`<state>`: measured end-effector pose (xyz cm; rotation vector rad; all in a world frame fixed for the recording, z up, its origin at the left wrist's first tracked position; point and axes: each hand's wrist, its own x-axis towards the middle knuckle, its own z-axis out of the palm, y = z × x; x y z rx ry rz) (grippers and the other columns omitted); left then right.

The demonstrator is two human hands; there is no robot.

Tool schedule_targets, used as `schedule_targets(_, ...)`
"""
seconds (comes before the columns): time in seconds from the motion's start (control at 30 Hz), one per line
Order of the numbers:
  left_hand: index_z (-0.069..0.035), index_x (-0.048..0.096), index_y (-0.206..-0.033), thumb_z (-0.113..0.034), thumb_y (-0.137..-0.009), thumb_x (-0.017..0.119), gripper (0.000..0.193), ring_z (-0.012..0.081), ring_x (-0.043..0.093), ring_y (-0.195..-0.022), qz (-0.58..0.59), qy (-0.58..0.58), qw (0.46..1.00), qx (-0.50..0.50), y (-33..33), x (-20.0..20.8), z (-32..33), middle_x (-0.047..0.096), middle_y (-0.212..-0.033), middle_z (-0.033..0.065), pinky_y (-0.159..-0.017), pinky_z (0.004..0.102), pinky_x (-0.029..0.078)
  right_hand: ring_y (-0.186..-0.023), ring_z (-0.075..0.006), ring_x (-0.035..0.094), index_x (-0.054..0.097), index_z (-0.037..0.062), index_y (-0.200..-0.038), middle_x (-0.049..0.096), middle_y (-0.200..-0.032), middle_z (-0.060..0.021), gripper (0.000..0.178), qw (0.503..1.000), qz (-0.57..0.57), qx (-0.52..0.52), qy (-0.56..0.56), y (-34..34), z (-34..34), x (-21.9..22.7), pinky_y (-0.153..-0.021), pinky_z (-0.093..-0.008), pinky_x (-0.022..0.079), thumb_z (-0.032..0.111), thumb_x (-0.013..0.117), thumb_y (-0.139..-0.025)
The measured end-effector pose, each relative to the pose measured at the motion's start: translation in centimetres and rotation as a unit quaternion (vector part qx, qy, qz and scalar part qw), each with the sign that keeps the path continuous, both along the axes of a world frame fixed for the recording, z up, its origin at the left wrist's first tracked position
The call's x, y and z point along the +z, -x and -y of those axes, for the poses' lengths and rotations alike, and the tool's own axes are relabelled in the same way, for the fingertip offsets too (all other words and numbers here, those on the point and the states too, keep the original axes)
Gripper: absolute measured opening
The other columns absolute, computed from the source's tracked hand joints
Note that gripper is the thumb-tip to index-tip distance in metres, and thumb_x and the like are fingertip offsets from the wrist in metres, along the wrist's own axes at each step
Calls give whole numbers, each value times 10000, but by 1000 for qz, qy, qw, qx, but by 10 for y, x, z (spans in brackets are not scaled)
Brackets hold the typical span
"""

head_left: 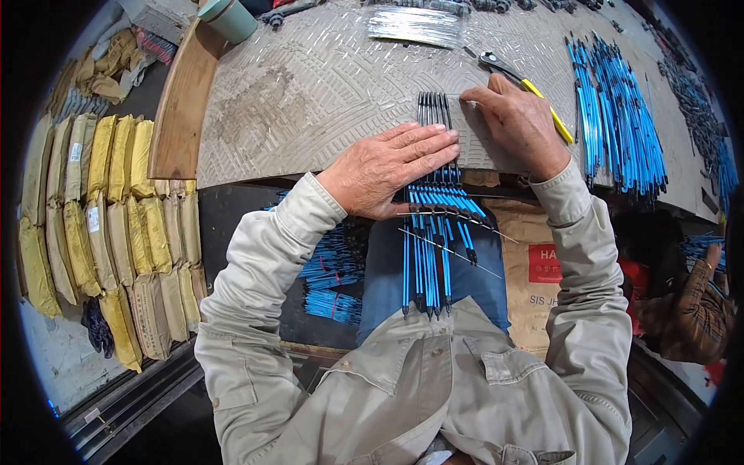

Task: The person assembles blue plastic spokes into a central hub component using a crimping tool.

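My left hand [399,167] lies flat with its fingers stretched across a row of slim blue rods [426,263] with black joints and tips. The rods' black upper ends [432,105] reach onto the table, while the blue lengths hang over its edge above my lap. Two thin metal wires [453,252] cross the hanging rods. Just right of the black ends, my right hand [519,124] rests on the table with curled fingers; whatever its fingertips hold, if anything, is hidden. Beside it lies a cutting tool with a yellow handle [552,112], partly behind the hand.
A pile of blue rods [620,116] lies on the table at right. Clear thin strips in a bag [415,27] sit at the back, near a green cup [229,19]. A wooden board [182,108] edges the table's left. Yellow and tan sacks [116,201] are stacked at left.
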<state>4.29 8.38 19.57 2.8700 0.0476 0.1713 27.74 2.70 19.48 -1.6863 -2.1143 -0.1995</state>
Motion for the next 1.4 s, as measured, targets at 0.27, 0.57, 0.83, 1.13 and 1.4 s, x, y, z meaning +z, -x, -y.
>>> schedule_targets(0.27,-72,322,-1365,-232,-592,750,898,244,311,-1312,12,-40,999,-16,-3,-3,-3,327,-1417,105,-1090,370,261,-649,-252,570,619,147,-913,507,-743,-62,108,999,-21,28,3,-6,-10,-1,-542,-367,432,135,563,-820)
schedule_targets(0.57,-69,309,-1378,-62,-548,633,891,260,286,-1329,21,-3,1000,-12,-4,-5,-1,293,-1440,113,-1104,382,237,-681,-268,584,597,120,-895,516,-760,-79,77,999,-31,26,29,-8,-11,2,-568,-367,441,135,563,-828)
schedule_targets(0.83,-69,315,-1362,-252,-567,768,933,269,310,-1304,27,-65,997,-19,-3,-9,-3,305,-1418,138,-1087,379,255,-691,-281,580,603,93,-882,521,-757,-93,72,995,-80,59,27,5,-12,8,-584,-352,446,109,569,-821)
schedule_targets(1.13,-74,303,-1374,-177,-540,741,947,259,304,-1315,26,-7,1000,-11,-1,-5,-1,296,-1434,122,-1095,375,253,-697,-283,579,571,83,-935,528,-756,-95,114,996,-71,58,6,11,-25,-6,-593,-356,449,81,558,-822)
schedule_targets(1.4,-49,352,-1329,-281,-580,756,883,260,311,-1305,42,-6,999,-22,-1,-9,-2,337,-1403,121,-1089,372,250,-713,-282,590,551,87,-915,560,-814,-83,121,995,70,5,65,-2,-15,10,-592,-357,462,154,577,-819)
